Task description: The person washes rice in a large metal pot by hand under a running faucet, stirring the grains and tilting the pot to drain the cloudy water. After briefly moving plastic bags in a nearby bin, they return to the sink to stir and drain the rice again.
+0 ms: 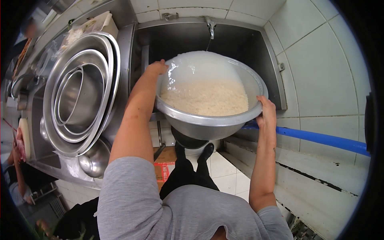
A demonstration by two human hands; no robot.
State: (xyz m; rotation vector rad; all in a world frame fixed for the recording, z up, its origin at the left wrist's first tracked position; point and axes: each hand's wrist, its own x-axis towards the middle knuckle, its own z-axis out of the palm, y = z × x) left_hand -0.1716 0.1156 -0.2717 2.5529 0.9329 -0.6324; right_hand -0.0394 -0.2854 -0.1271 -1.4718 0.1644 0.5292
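Observation:
A large metal basin [188, 127] is tipped away from me over the sink. Pale rice [206, 100] lies on its near side, and cloudy white water [206, 66] reaches the far rim. My left hand [158, 67] grips the rim at the far left, its fingers partly hidden. On the right, my right hand [267, 110] is closed around the rim, thumb on top and the other fingers mostly out of sight underneath. Beyond the basin, a tap [210, 28] has a thin trickle below it.
Nested steel bowls [74, 96] crowd the counter at left, near an upturned bowl [95, 160]. The sink [256, 48] borders a tiled wall [304, 36]. A blue pipe [320, 138] runs along the right. Another person's arm [18, 164] is beside meat at far left.

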